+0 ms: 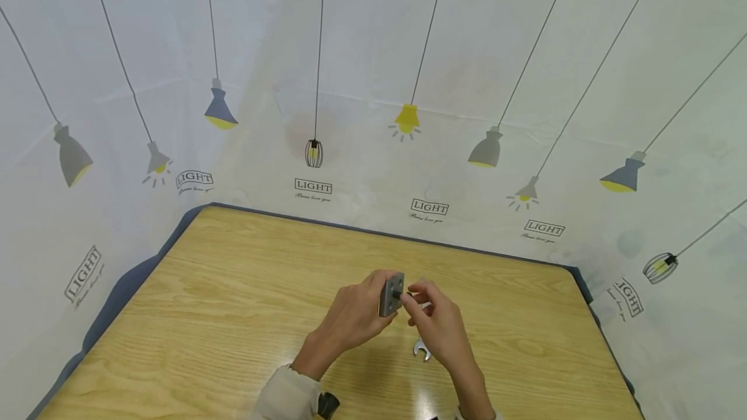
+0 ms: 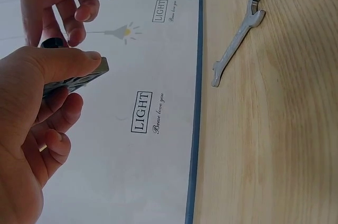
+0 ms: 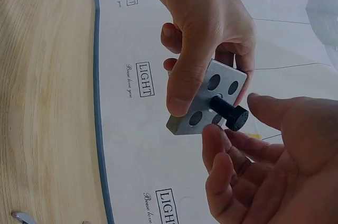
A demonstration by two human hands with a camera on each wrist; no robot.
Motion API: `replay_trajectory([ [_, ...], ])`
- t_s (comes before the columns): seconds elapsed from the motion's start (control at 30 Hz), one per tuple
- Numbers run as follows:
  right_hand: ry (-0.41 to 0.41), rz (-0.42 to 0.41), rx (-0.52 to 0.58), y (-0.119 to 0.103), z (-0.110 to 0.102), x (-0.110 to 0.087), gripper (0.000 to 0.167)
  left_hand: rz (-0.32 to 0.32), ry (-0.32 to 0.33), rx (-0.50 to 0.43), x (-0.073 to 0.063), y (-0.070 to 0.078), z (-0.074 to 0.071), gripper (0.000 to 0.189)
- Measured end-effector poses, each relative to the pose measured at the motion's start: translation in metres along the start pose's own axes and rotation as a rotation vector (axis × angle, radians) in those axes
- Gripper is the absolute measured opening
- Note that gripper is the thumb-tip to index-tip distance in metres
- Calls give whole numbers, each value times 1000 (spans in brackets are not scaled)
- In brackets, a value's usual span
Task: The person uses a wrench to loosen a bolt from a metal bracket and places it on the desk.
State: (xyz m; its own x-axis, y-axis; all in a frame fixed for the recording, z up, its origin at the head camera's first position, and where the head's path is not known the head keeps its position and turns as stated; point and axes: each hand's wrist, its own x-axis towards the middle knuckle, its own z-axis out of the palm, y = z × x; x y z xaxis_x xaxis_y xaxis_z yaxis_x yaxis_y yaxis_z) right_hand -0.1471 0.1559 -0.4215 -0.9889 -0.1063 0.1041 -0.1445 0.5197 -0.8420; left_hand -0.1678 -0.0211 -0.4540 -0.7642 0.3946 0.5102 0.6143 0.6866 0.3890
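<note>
A grey metal plate (image 3: 203, 100) with several round holes is held upright in my left hand (image 1: 356, 306), thumb on one face and fingers behind it. From the plate's middle hole sticks a black hex-head bolt (image 3: 236, 119), its head turned towards my right hand (image 1: 440, 323). That hand is beside the bolt head with loosely bent fingers. In the right wrist view, its thumb (image 3: 266, 110) stands apart from the head, while a fingertip lies right by the bolt's lower side.
A silver open-end wrench (image 2: 237, 39) lies on the wooden table (image 1: 233, 290), below my right hand in the head view. Behind the table's dark blue edge hangs a white sheet (image 1: 362, 83) printed with lamps.
</note>
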Motion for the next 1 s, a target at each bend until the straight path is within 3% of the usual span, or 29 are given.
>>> replay_trajectory([
  [0.17, 35, 11, 22, 1, 1, 0, 19, -4, -2, -6, 0, 0, -1, 61],
  [0.7, 29, 54, -6, -2, 3, 2, 24, -8, -23, -3, -1, 1, -4, 63],
  [1.0, 42, 50, 8, -4, 2, 2, 18, 0, -17, -5, 0, 3, -5, 63],
])
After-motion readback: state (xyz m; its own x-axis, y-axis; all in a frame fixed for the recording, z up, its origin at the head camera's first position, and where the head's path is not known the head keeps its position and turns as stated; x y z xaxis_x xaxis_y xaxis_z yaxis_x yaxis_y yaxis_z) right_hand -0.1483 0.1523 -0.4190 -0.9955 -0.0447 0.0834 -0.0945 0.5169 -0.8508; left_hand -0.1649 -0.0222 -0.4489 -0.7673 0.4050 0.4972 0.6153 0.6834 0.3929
